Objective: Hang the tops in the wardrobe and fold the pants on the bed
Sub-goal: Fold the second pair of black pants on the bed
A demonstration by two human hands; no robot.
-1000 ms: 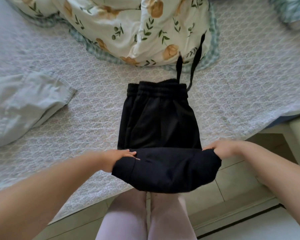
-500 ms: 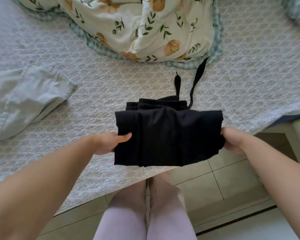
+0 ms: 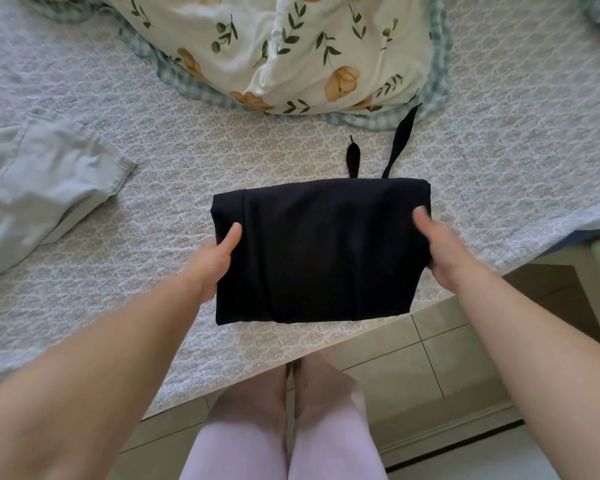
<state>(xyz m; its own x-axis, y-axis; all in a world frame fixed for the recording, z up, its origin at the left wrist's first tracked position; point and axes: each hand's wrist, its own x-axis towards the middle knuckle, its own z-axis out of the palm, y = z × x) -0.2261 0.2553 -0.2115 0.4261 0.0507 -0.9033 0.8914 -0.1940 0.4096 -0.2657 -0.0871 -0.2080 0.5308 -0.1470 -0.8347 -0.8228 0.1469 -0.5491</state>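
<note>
Black pants (image 3: 319,251) folded into a rectangle; left hand (image 3: 215,261) and right hand (image 3: 444,247) pinch its sides, fingers hidden underneath.

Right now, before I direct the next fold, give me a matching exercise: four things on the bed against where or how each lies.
Things:
1. black pants
2. grey garment
3. floral duvet
4. drawstrings

States:
A. bunched at the far side of the bed
B. folded, gripped between left hand and right hand
C. lying loose at the left
D. poking out past the fold's far edge

Pairs: 1-B, 2-C, 3-A, 4-D
</note>
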